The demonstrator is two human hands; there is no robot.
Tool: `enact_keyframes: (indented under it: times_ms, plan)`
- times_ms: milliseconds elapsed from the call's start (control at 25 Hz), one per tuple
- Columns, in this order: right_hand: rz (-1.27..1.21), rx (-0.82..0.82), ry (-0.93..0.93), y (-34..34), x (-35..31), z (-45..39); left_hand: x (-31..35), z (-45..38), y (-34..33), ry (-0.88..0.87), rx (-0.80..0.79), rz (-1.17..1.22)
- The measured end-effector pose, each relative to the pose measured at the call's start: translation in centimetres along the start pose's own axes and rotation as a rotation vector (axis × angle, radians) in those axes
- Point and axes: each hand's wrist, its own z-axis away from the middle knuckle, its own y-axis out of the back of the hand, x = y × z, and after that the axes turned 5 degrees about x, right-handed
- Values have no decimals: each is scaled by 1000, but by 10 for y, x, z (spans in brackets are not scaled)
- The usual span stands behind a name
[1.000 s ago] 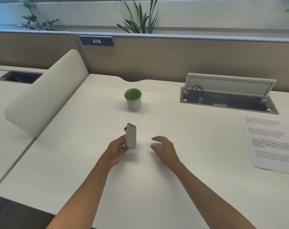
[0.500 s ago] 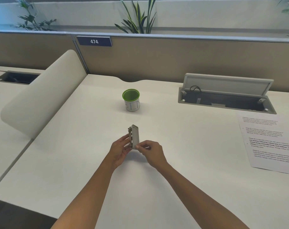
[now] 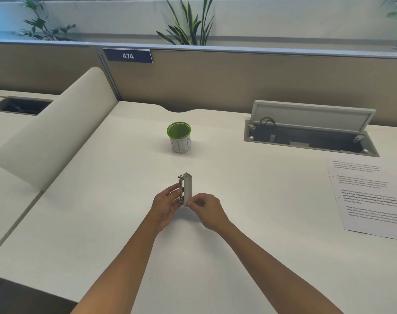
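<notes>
A small silver metal hinge (image 3: 186, 188) stands on end above the middle of the white desk (image 3: 102, 211). My left hand (image 3: 166, 208) holds its left leaf and pin side from the left. My right hand (image 3: 206, 209) pinches the lower corner of the right leaf with thumb and forefinger. The leaves look nearly folded together. Beyond the hinge stands a white cup with a green rim (image 3: 179, 137), hand-lettered on its side, upright and apart from both hands.
An open cable hatch (image 3: 310, 130) with a raised lid sits at the back right. A printed sheet (image 3: 369, 196) lies at the right edge. A curved beige divider (image 3: 57, 130) rises on the left, and a brown partition with a 474 sign (image 3: 127, 55) runs along the back.
One second ago only my left hand held the hinge while the right hovered open beside it. The right hand has since come in and pinched the hinge's lower right corner.
</notes>
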Motion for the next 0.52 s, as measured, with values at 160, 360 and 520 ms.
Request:
enact_keyframes:
  times_ms: [160,360,520]
  plan:
    - [118,-62,55,-7,3,2,-2,0,2,12,-1,5]
    - [138,-94,71,-11,7,-2,0,-2,9,13,0,-4]
    - [76,-34,7,-10,15,-9,7,-5,21,0,44,-4]
